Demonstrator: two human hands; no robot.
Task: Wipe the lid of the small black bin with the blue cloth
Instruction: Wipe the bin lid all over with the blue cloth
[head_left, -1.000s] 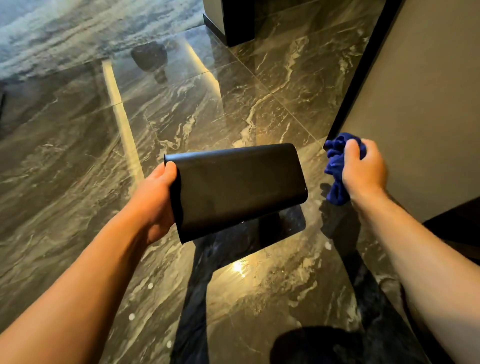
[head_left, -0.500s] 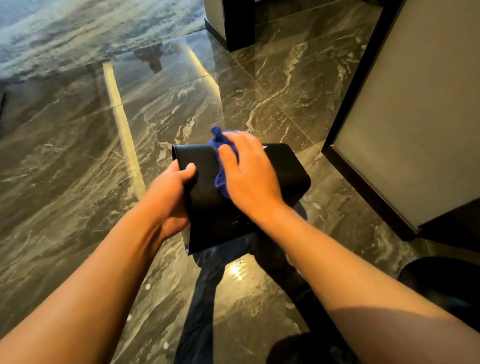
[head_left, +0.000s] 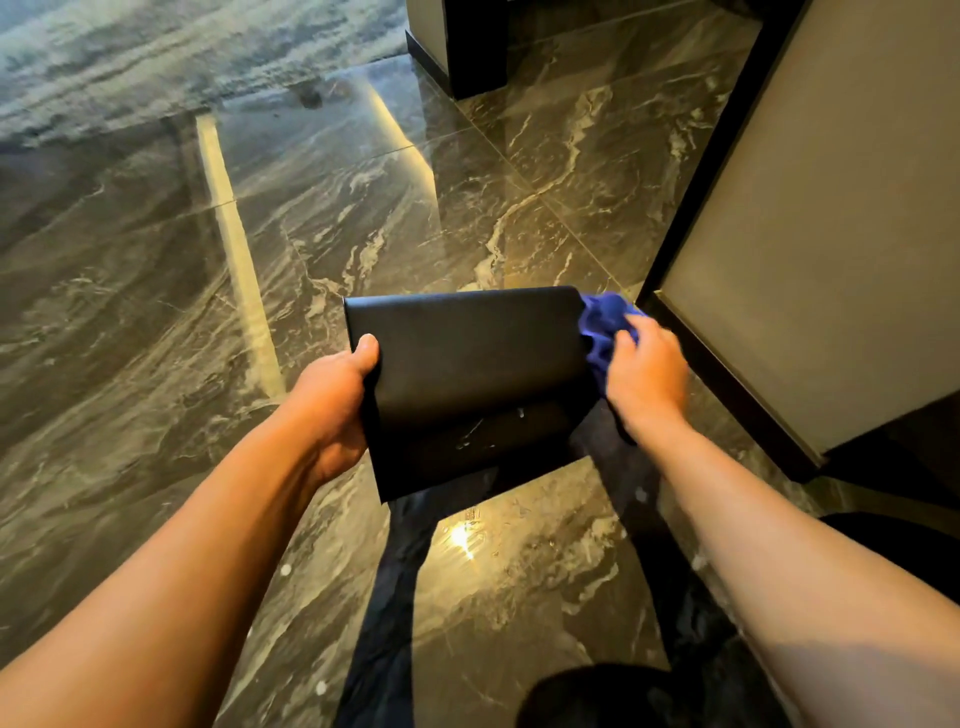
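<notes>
A person stands over a glossy dark marble floor (head_left: 260, 260) veined in white, both bare arms reaching forward and down. The left hand (head_left: 332, 405) grips the left edge of a flat, smooth black rectangular lid (head_left: 467, 358), thumb lying across the top face and the fingers hidden underneath, so the lid is held in the air, tilted, with nothing under it but the floor. The right hand (head_left: 644, 374) is closed around a bunched blue cloth (head_left: 602, 322), which touches the lid's right edge near its far corner; the hand is slightly blurred. A few pale specks show on the near part of the lid, so the wiping looks unfinished. The chief risk, as I judge it, is that a firm push from the cloth at the right edge levers the lid against a one-sided grip, twisting it loose to drop on the hard floor. A loose fold of cloth could also slip off the edge and wipe nothing. Just right of the cloth hand stands a beige wall panel (head_left: 810, 260) with a dark base trim (head_left: 727, 374), close enough for knuckles to strike on an outward stroke. Left and far, the floor is open; a dark pillar base (head_left: 467, 57) stands well apart.
</notes>
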